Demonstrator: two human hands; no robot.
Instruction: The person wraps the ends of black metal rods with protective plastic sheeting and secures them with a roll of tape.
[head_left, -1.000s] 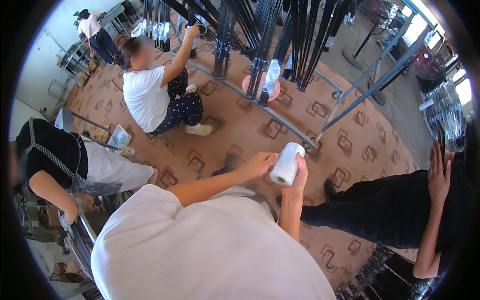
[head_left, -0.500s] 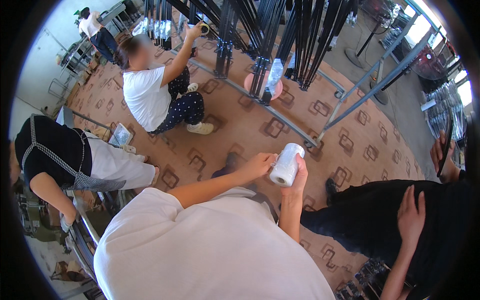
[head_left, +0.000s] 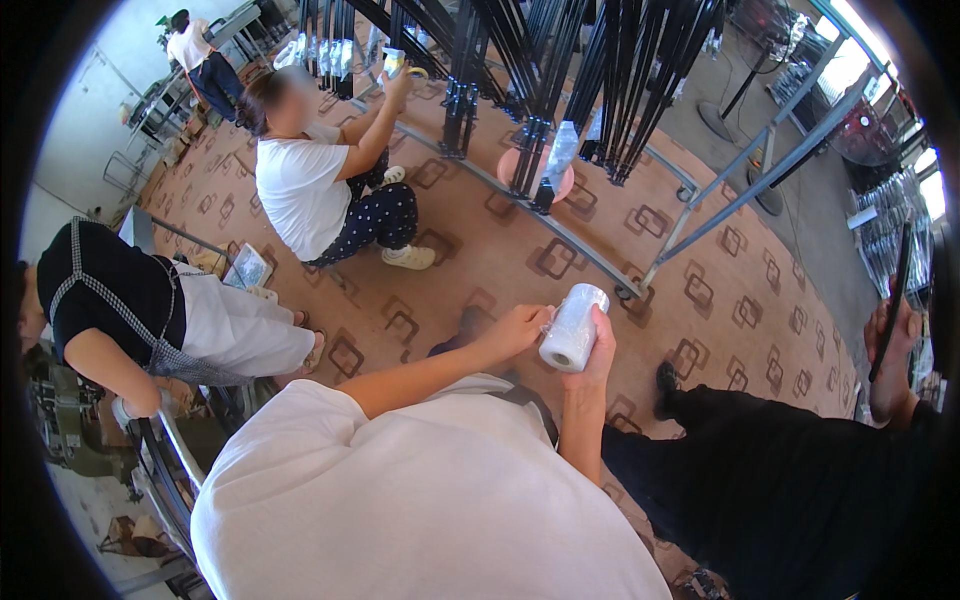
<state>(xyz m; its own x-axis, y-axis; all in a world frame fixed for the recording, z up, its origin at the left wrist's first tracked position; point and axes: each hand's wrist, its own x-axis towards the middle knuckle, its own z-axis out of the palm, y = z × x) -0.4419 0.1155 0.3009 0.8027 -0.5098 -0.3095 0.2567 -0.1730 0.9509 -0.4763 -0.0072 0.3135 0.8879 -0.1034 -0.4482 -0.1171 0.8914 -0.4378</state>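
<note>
A white roll of clear plastic film (head_left: 572,330) is held in front of my body, tilted, with the hole of its core facing down toward me. My right hand (head_left: 601,348) wraps round the roll's right side. On the other side my left hand (head_left: 522,330) is closed at the roll's edge, its fingertips pinching what looks like the loose end of the film. Beyond my hands, bundles of long black bars (head_left: 540,110) hang down, and one has clear film wrapped round its lower end (head_left: 563,150).
A metal frame rack (head_left: 700,205) stands ahead, with a pink basin (head_left: 515,170) beneath the bars. One person (head_left: 310,180) crouches at the far left holding a tape roll (head_left: 418,72). Another person (head_left: 120,290) stands at left; a co-worker in black (head_left: 760,470) is close at right.
My hands and the roll have barely moved. The crouching person has brought both hands together near the tape. The co-worker in black has shifted, and their lower hand has gone from view.
</note>
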